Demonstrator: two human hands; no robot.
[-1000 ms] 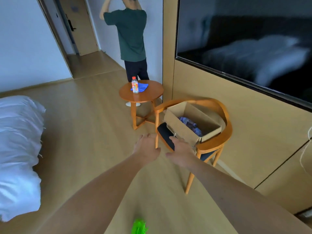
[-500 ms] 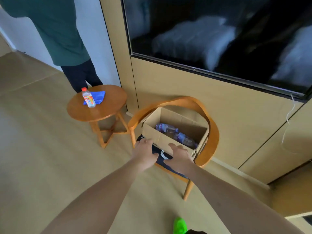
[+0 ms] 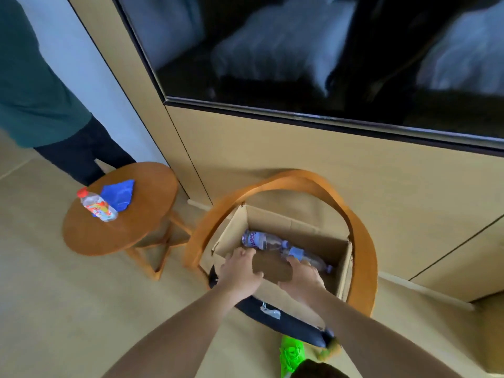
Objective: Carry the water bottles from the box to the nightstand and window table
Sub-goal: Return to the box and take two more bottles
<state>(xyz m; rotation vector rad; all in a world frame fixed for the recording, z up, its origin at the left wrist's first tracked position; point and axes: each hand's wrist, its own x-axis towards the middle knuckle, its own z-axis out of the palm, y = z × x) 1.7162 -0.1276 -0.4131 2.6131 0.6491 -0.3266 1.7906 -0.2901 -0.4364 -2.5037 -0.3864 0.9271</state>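
Both hands reach open and empty into the box; bottles, light and slippery, best gripped mid-body.

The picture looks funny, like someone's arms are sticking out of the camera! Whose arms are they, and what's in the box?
The camera sits on a person's head and looks down, so you see that person's own two arms. The left hand and right hand are reaching into a cardboard box that sits on a wooden chair. Inside the box lie water bottles on their sides. The hands are right by them, but I can't tell if they've grabbed one yet. Beside the chair is a small round table with an orange drink bottle and a blue cloth. Another person stands behind it.
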